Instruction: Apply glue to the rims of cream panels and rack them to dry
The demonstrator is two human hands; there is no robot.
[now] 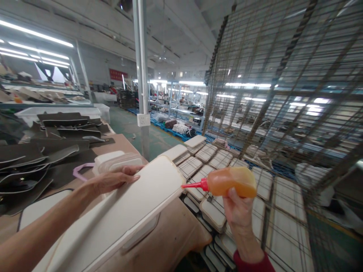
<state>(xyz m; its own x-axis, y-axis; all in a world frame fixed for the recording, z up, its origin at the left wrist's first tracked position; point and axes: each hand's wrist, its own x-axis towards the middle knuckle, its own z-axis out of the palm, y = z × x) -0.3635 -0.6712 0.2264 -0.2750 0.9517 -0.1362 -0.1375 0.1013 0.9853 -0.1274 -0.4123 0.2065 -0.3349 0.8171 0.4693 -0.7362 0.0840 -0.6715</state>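
Note:
My right hand (237, 209) is closed around a squeeze bottle (227, 181) of amber liquid, tipped sideways. The bottle's long red nozzle points left, its tip at the rounded end of a long white panel (136, 200). A thin yellowish line runs along the panel's edge near that tip. With its fingers on the panel's far edge, my left hand (120, 179) holds the panel tilted above a brown-covered table (159, 241). Just behind my left hand lies a stack of pale rounded panels (112, 158), beside a lilac strap (81, 170).
On the right, a wire rack (215, 158) bears several white panels, and its raised wire shelves (269, 75) lean overhead. Dark folded pieces (48, 151) cover the left table, with a clear plastic bin (62, 113) behind. A metal post (143, 75) with a socket stands ahead.

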